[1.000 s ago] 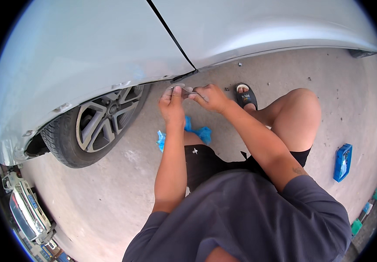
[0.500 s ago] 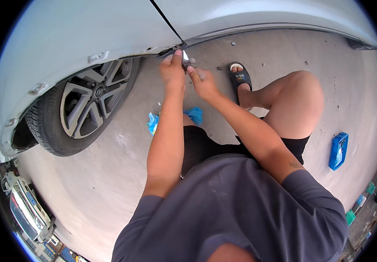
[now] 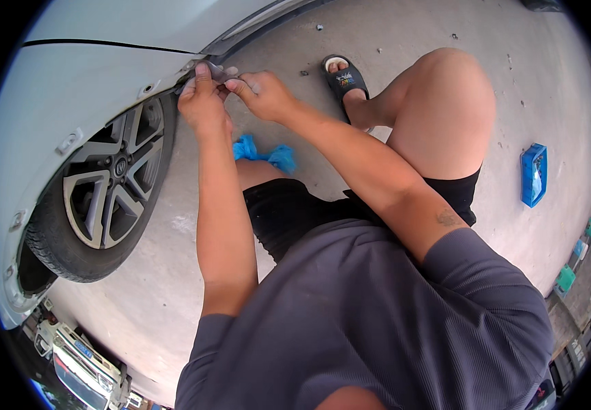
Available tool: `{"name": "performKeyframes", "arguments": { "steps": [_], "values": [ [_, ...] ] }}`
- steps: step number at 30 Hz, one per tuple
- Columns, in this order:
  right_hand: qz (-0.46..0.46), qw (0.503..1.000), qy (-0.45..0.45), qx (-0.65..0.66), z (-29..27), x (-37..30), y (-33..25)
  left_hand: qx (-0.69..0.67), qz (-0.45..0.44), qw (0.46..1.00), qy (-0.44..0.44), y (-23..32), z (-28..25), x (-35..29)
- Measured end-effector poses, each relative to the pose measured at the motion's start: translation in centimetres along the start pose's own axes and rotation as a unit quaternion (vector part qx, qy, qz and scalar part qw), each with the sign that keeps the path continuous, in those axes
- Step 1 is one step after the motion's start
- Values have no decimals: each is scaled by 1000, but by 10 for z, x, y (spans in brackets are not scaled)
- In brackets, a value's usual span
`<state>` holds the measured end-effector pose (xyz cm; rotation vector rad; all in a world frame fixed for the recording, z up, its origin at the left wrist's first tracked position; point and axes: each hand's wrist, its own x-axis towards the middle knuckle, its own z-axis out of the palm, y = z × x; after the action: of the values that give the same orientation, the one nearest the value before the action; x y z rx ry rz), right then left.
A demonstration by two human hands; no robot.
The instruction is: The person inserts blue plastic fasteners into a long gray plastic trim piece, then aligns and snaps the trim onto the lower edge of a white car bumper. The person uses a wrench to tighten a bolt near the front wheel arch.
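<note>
My left hand point(image 3: 203, 102) is closed at the lower rear corner of the light-coloured car fender point(image 3: 104, 75), its thumb pressing on a small, thin, shiny grey piece point(image 3: 217, 70). I cannot make out exactly what that piece is. Right beside it, my right hand point(image 3: 266, 97) pinches the near side of the same piece between thumb and fingers. Both hands are just under the dark seam where the fender meets the door point(image 3: 165, 20). The fingertips against the car's lower edge are partly hidden.
The wheel point(image 3: 114, 178) stands left of my arms. Crumpled blue plastic point(image 3: 278, 158) lies by my left leg. My right foot wears a black slide sandal point(image 3: 345, 82). A blue tray point(image 3: 534, 175) sits on the floor at right. A white vehicle point(image 3: 80, 365) is parked at lower left.
My view has turned, so the car seam now runs nearly level and the hands show farther left. Both hands stay on the grey piece at the fender corner.
</note>
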<state>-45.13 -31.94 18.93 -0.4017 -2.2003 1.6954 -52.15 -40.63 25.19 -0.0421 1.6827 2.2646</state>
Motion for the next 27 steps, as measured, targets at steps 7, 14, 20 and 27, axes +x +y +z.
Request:
{"name": "performKeyframes", "arguments": {
  "steps": [7,14,20,27],
  "values": [
    [40,997,-3,67,14,-4,0,50,-1,998,31,1,-5,1],
    [-72,996,-6,-56,-14,9,-1,69,12,997,24,-6,-5,4],
    [-147,981,14,-129,-11,25,26,78,12,997,-10,-11,-12,9],
    [-237,957,51,-163,-16,46,36,54,25,998,-4,-14,-7,9]
  ]
}}
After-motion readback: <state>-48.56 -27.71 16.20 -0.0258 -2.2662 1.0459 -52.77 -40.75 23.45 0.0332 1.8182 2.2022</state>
